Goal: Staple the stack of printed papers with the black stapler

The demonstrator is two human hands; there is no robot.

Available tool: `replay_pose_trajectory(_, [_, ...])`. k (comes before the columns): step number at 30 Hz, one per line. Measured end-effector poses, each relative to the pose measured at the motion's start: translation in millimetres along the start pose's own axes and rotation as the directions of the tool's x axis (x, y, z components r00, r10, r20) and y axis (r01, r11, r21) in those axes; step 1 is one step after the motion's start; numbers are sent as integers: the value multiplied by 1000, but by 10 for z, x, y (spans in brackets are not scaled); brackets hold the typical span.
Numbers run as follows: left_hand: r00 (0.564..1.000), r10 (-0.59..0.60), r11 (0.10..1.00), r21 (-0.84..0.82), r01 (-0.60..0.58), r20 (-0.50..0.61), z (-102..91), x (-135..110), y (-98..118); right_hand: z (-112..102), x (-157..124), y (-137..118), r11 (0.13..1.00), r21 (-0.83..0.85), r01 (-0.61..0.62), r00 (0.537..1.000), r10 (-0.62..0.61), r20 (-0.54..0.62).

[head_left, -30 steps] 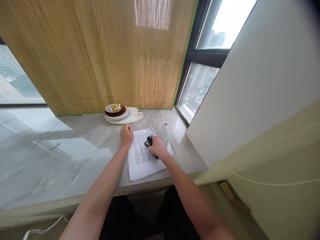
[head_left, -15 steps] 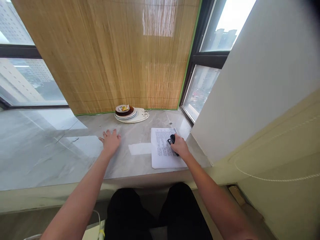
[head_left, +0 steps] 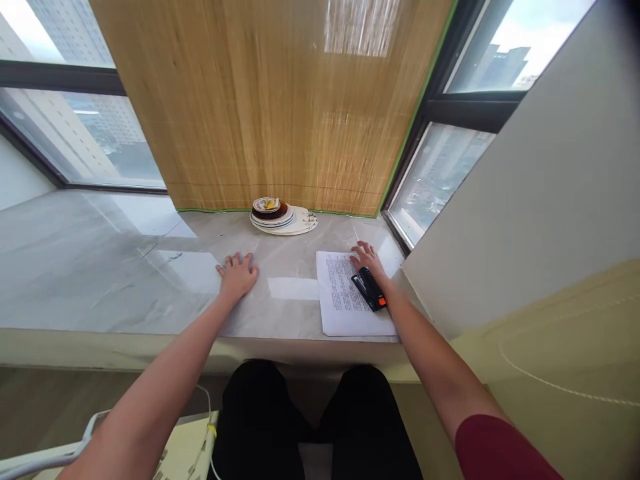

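A black stapler [head_left: 369, 289] with an orange patch at its near end lies on the printed sheets of paper [head_left: 340, 320]. Just beyond it, my right hand [head_left: 367, 260] rests with fingers spread at the sheets' far right corner, holding nothing. The right wrist and forearm pass along the stapler's right side; whether they touch it I cannot tell. My left hand [head_left: 238, 275] lies flat on the grey marble sill [head_left: 285, 320], fingers apart, to the left of the paper.
Stacked plates [head_left: 273, 217] sit on an oval dish at the back, by a bamboo blind [head_left: 280, 133]. Windows [head_left: 430, 180] and a white wall [head_left: 540, 187] bound the right side. A pale chair-like item [head_left: 190, 440] with a white cable stands low at left.
My right hand has let go of the stapler, leaving it on the paper, and has moved past it with fingers opened. The left hand stays flat. The camera view has shifted.
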State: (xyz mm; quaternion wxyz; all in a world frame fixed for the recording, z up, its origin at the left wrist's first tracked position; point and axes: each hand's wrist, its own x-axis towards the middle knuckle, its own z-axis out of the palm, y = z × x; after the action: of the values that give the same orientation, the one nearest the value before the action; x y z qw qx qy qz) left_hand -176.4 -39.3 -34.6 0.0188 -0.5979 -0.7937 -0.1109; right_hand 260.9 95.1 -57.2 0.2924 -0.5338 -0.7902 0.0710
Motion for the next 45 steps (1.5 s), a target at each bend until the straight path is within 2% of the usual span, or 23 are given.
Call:
replay_pose_trajectory(3, [1000, -5, 1000, -12, 5, -7, -9, -13, 3, 89, 58, 35, 992, -105, -67, 992, 78, 102])
replay_pose_trajectory(5, [1000, -8, 1000, -17, 8, -11, -3, -19, 3, 120, 112, 21, 987, -109, -121, 980, 136, 148])
replay_pose_trajectory(8, [1000, -5, 1000, -27, 5, -19, 22, -19, -2, 205, 183, -202, 987, -96, -131, 971, 147, 188])
replay_pose_trajectory(10, [1000, -6, 999, -39, 5, -23, 44, -8, -13, 327, 215, -515, 988, -116, -107, 964, 131, 233])
replay_pose_trajectory(13, [1000, -8, 996, -86, 6, -21, 72, 31, -51, 624, 260, -1148, 990, -122, -72, 950, 105, 293])
replay_pose_trajectory(18, [992, -123, 918, -380, 111, -5, 36, 122, -170, 1166, 335, -2214, 999, -51, 16, 948, 1, 317])
replay_pose_trajectory(21, [985, -167, 854, -505, 130, -29, -16, 138, -225, 1324, 344, -2622, 995, -9, 100, 955, -93, 283])
replay_pose_trajectory(23, [981, -190, 811, -570, 132, -45, -38, 133, -242, 1342, 332, -2733, 972, 77, 220, 926, -233, 296])
replay_pose_trajectory(26, [976, -205, 801, -585, 128, -67, -51, 125, -249, 1273, 291, -2672, 899, 243, 363, 825, -432, 364])
replay_pose_trajectory(28, [975, -200, 812, -573, 109, -98, -54, 124, -248, 1181, 249, -2534, 877, 307, 370, 800, -469, 375])
replay_pose_trajectory(30, [978, -173, 846, -526, 88, -115, -59, 121, -241, 1058, 198, -2361, 881, 333, 337, 815, -450, 365])
replay_pose_trajectory(34, [990, -117, 912, -403, 75, -80, -78, 101, -207, 752, 80, -1979, 909, 317, 269, 865, -373, 336])
replay_pose_trajectory(39, [995, -86, 930, -362, 60, -58, -97, 78, -166, 469, 4, -1577, 920, 329, 213, 904, -313, 291])
replay_pose_trajectory(43, [999, -41, 951, -307, 34, -16, -88, 71, -149, 377, -37, -1501, 938, 319, 132, 959, -202, 198])
replay_pose_trajectory(45, [1000, -21, 967, -256, 17, -11, -71, 69, -132, 333, -155, -1559, 951, 307, 32, 994, -63, 89])
